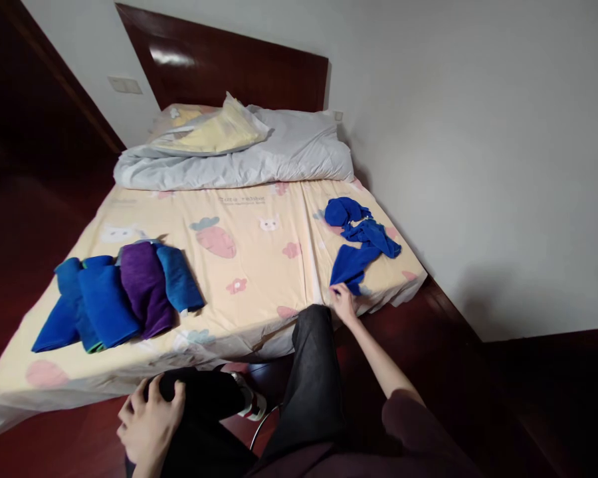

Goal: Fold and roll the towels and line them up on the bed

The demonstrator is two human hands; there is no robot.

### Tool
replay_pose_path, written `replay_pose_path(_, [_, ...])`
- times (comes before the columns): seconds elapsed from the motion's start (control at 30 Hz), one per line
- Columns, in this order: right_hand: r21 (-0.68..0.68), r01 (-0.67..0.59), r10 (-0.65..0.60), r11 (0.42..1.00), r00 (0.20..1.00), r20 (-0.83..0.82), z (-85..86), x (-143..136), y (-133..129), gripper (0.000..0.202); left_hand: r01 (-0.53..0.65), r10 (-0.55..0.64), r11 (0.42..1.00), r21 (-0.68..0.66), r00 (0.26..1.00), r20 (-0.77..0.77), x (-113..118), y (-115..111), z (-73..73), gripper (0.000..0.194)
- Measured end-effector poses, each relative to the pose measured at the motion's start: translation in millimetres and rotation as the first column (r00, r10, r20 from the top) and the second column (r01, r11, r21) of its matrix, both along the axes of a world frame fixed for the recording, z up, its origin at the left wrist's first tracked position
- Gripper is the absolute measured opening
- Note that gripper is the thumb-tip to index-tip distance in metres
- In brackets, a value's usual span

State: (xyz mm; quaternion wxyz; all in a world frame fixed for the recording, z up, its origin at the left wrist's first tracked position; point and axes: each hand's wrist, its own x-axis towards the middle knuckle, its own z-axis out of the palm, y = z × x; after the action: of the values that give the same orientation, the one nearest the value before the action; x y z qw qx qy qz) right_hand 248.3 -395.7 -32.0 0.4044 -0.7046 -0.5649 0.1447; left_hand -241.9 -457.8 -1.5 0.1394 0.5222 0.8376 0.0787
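Note:
My right hand [345,304] is at the near right part of the bed, its fingers pinched on the corner of a blue towel [351,264]. That towel lies loosely spread. Just beyond it are a crumpled blue towel [376,236] and another bunched blue one [343,211]; where one ends and the other begins is hard to make out. My left hand [152,421] rests on my left knee, fingers spread and holding nothing. On the bed's left side lies a row of folded towels, several blue [108,305] and one purple [147,289], partly overlapping.
The bed [259,265] has a pale printed sheet. A grey-white quilt [299,149] and a yellow item in clear wrapping [224,129] lie by the dark headboard [239,63]. A white wall [503,166] stands on the right. My legs [311,378] are against the near edge.

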Motion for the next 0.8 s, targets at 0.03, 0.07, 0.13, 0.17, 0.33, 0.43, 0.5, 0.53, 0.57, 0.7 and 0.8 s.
replay_pose_path(0.03, [0.065, -0.069, 0.074, 0.996, 0.994, -0.078, -3.3, -21, -28, 0.025, 0.015, -0.015, 1.0, 0.004, 1.0, -0.001, 0, 1, -2.8, 0.074])
replay_pose_path(0.07, [0.105, -0.101, 0.115, 0.989, 0.983, -0.143, -5.8, -42, -58, 0.026, 0.036, -0.036, 0.999, 0.014, 0.999, -0.001, 1, 1, -6.3, 0.073])
replay_pose_path(0.13, [0.122, -0.107, 0.135, 0.987, 0.958, -0.252, -6.4, -81, -115, 0.027, 0.084, -0.084, 0.994, 0.062, 0.996, -0.007, 2, 1, -14.1, 0.069])
replay_pose_path(0.17, [0.117, -0.093, 0.124, 0.989, 0.946, -0.299, -4.2, -98, -141, 0.027, 0.119, -0.118, 0.987, 0.106, 0.993, -0.01, 4, 1, -17.7, 0.065])
replay_pose_path(0.33, [0.049, -0.139, 0.146, 0.989, 0.896, -0.419, 28.6, -152, -215, 0.029, 0.494, -0.569, 0.8, 0.34, 0.805, 0.168, 47, -22, -10.5, 0.044])
replay_pose_path(0.43, [-0.024, -0.311, 0.266, 0.95, 0.848, -0.459, 56.2, -161, -227, 0.029, 0.708, -0.833, 0.551, 0.443, 0.43, 0.348, 104, -50, 19.9, 0.046])
replay_pose_path(0.5, [-0.066, -0.424, 0.338, 0.903, 0.797, -0.5, 76.3, -157, -230, 0.028, 0.798, -0.916, 0.31, 0.516, 0.106, 0.387, 141, -66, 45.9, 0.054])
replay_pose_path(0.53, [-0.085, -0.475, 0.366, 0.876, 0.768, -0.525, 87.1, -153, -232, 0.027, 0.823, -0.913, 0.204, 0.53, -0.035, 0.406, 156, -72, 59.0, 0.06])
replay_pose_path(0.57, [-0.1, -0.527, 0.396, 0.844, 0.737, -0.548, 98.3, -147, -235, 0.027, 0.836, -0.892, 0.122, 0.535, -0.145, 0.428, 168, -75, 71.6, 0.063])
replay_pose_path(0.7, [-0.077, -0.683, 0.511, 0.727, 0.612, -0.604, 142.5, -117, -250, 0.03, 0.875, -0.819, 0.001, 0.484, -0.276, 0.502, 180, -72, 110.2, 0.052])
replay_pose_path(0.8, [-0.062, -0.692, 0.51, 0.72, 0.587, -0.629, 166.0, -101, -260, 0.032, 0.881, -0.807, -0.091, 0.464, -0.338, 0.483, 174, -66, 125.2, 0.023])
